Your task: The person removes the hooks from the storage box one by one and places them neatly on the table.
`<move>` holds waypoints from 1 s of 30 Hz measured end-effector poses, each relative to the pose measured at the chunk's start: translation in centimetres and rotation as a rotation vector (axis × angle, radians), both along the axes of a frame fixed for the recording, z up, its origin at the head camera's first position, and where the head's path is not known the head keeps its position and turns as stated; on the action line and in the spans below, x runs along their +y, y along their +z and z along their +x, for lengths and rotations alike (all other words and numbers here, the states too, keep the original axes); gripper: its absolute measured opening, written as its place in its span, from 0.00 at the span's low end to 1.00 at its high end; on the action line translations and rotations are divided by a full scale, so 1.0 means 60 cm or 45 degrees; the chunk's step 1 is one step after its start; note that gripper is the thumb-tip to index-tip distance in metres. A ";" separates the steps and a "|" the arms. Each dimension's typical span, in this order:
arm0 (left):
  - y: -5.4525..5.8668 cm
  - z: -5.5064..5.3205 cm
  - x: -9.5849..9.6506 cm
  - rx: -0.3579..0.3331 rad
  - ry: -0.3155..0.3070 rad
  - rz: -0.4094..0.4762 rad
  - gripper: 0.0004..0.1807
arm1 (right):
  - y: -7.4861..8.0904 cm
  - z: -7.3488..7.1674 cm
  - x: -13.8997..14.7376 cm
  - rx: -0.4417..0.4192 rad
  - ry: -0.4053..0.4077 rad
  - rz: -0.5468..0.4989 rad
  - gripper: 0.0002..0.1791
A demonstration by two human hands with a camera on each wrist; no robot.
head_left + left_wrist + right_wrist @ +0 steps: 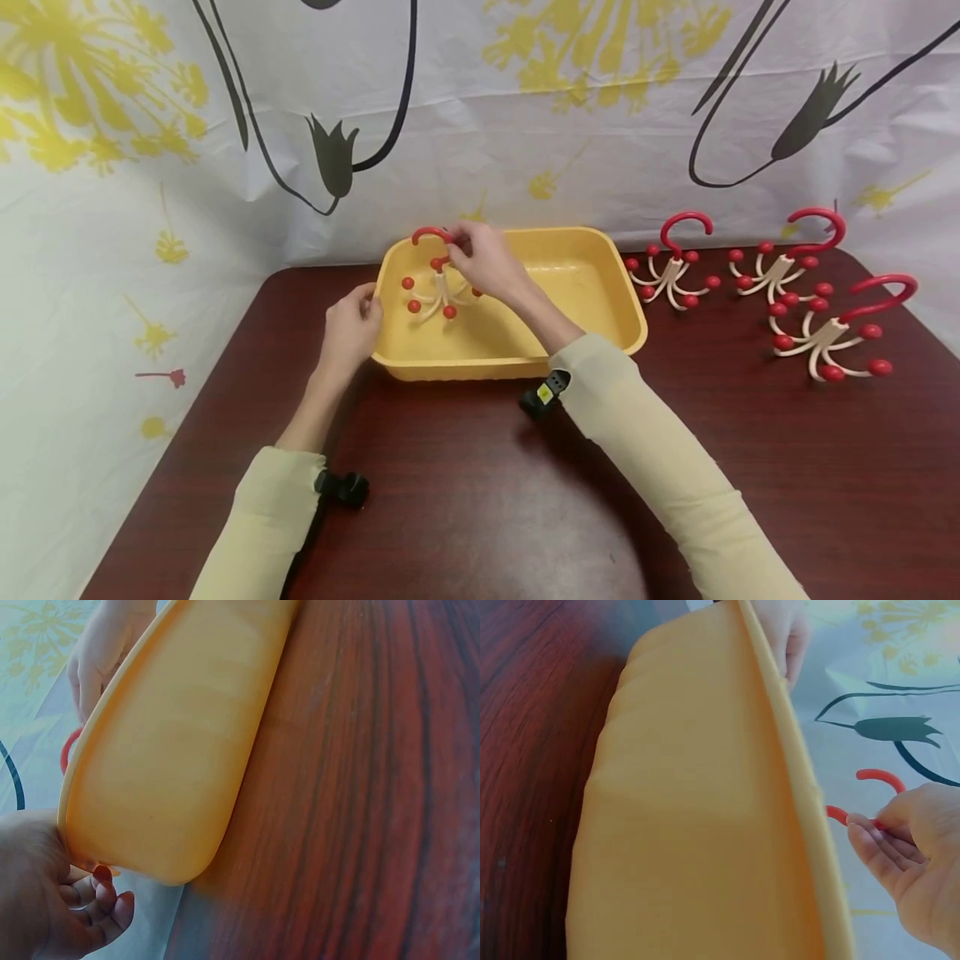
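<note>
A yellow plastic tub [480, 367] stands on the dark wooden table. My left hand [352, 327] grips its left rim, the thumb and curled fingers around the edge in the left wrist view. My right hand [486, 260] pinches the red hook of a hanger [440, 287] between thumb and fingers. This hanger is upright inside the tub's left part, its cream curved arms with red ball tips spread low. In the right wrist view, only its red hook [885, 777] shows above the tub wall [682, 787]; the arms are hidden.
Three similar hangers stand right of the tub: one close to its right side [672, 271], one farther right at the back [780, 268], one nearer the front [827, 336]. A white patterned sheet [480, 150] hangs behind the table [465, 483].
</note>
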State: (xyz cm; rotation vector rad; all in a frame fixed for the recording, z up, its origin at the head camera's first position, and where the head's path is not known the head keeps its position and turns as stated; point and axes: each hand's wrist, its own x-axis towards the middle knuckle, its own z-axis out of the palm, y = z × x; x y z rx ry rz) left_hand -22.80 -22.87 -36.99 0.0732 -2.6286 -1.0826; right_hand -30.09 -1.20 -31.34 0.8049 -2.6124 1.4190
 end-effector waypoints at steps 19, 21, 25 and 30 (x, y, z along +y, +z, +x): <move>-0.001 0.002 0.000 0.014 -0.008 -0.004 0.22 | 0.043 0.033 0.054 0.208 -0.046 -0.173 0.09; 0.000 0.003 0.000 0.023 -0.011 -0.002 0.22 | 0.046 0.036 0.060 0.231 -0.048 -0.196 0.08; -0.001 0.002 0.000 0.029 -0.013 -0.003 0.22 | 0.054 0.042 0.076 0.297 -0.058 -0.239 0.08; -0.002 0.002 -0.001 0.019 -0.012 -0.001 0.23 | 0.064 0.051 0.096 0.399 -0.077 -0.273 0.07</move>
